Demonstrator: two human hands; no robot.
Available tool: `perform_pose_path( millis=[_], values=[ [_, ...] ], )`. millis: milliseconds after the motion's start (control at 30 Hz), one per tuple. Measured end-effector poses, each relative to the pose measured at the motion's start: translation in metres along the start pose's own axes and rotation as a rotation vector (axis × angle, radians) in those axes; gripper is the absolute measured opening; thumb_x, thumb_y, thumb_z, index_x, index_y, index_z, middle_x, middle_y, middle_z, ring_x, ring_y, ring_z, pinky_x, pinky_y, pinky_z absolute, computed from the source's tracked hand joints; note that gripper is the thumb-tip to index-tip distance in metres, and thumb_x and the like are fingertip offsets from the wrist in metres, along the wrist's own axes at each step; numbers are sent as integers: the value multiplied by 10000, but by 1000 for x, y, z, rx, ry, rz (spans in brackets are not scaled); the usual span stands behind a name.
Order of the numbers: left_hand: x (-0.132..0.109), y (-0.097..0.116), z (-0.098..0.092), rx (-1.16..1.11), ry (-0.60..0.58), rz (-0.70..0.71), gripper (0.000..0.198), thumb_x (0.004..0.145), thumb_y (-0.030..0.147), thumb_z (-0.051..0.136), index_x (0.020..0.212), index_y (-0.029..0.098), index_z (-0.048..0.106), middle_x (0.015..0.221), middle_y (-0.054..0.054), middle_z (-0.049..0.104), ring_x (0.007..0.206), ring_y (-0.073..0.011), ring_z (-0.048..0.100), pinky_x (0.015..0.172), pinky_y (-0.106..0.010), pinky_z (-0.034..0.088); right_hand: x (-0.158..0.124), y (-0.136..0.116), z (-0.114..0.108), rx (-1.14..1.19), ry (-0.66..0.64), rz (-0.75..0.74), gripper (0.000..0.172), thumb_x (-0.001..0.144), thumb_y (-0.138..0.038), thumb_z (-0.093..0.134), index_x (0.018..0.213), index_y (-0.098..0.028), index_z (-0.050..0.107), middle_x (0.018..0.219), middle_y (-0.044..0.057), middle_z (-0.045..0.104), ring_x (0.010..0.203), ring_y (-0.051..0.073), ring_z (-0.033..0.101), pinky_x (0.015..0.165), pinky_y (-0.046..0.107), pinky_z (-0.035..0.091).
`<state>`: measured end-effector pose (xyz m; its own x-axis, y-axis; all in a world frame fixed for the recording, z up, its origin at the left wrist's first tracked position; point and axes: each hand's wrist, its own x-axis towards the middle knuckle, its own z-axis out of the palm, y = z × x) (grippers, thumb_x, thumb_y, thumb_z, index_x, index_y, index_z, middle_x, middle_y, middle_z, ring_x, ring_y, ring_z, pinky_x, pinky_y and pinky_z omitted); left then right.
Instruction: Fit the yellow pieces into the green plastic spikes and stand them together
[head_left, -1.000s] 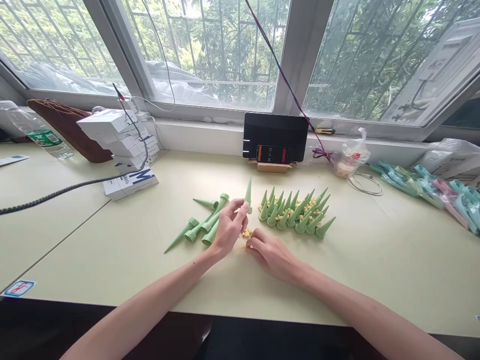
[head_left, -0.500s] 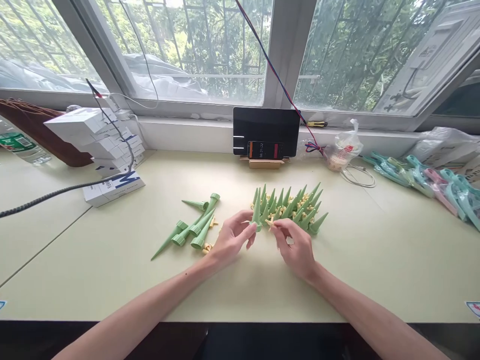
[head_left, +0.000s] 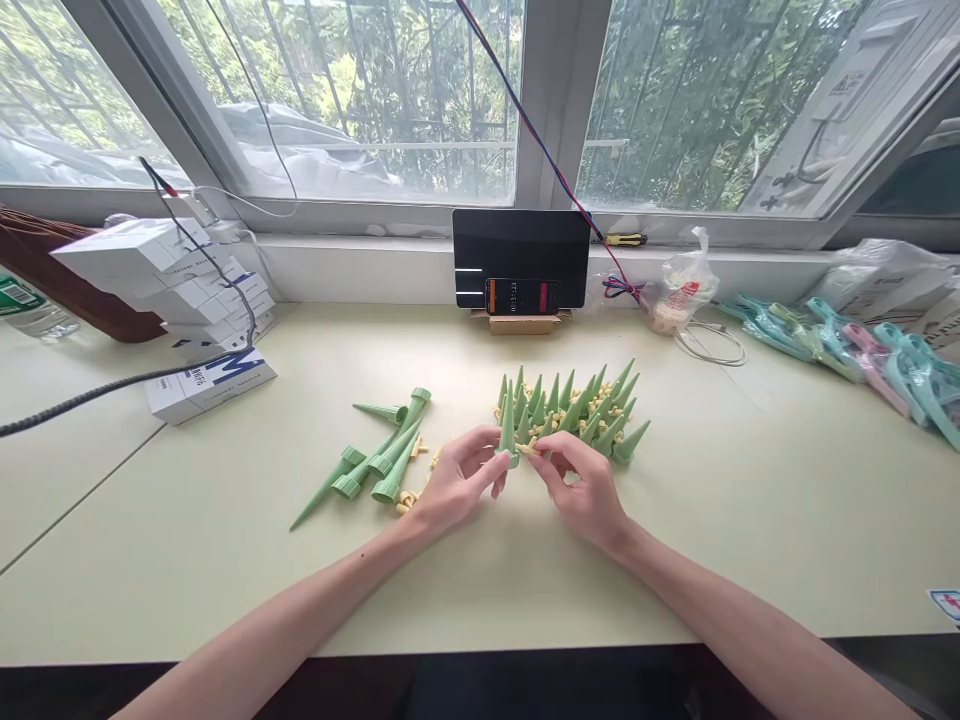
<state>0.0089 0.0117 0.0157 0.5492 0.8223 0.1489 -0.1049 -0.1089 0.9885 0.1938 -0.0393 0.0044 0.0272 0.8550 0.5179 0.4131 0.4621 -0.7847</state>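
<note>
Upright in my left hand (head_left: 463, 472) is a green plastic plant-watering spike (head_left: 508, 425), gripped near its wide capped base with the point up. My right hand (head_left: 583, 482) pinches a small yellow valve piece (head_left: 527, 448) right beside that base; whether the two touch I cannot tell. Behind my hands stand several green spikes (head_left: 574, 400) in a cluster, points up, with yellow pieces among them. Left of my left hand lie several loose green spikes (head_left: 394, 450), and some small yellow pieces (head_left: 407, 500) are partly hidden by my wrist.
A phone (head_left: 523, 297) showing a timer leans on a black tablet (head_left: 465, 255) at the back. White boxes (head_left: 214, 385) are stacked at the left, a black cable (head_left: 97, 398) crossing them. Bagged teal and pink tools (head_left: 862, 350) lie at the right, beyond a tied plastic bag (head_left: 684, 285).
My right hand has brought the yellow piece left, closer to the base of the held spike. My left hand keeps its hold. The whole view has shifted slightly.
</note>
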Motion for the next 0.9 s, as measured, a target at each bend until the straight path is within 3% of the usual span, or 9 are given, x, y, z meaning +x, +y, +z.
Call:
perform_pose_path(
  millis=[167,367,900],
  values=[
    [0,-1,1,-24,21,-10,244,905,378,665,1038,175,642,770,-23,607,577,-123,546,534,-279,488,1,1,-2,16,-12,14,132,975,-301,582,929,-198,650,848,47,662,625,141,565,535,273,472],
    [-1,-7,0,20,23,13,233,924,350,645,1075,176,611,684,7,551,575,-118,515,526,-257,461,0,4,-1,22,-14,31,121,968,-302,593,940,-201,655,858,43,668,624,142,559,538,277,461],
    [-3,-1,1,367,89,21,282,899,375,638,1060,145,610,746,-22,619,619,-127,565,554,-241,485,2,7,-2,74,-20,67,125,957,-307,615,952,-198,676,831,36,619,620,140,532,534,275,436]
  ],
)
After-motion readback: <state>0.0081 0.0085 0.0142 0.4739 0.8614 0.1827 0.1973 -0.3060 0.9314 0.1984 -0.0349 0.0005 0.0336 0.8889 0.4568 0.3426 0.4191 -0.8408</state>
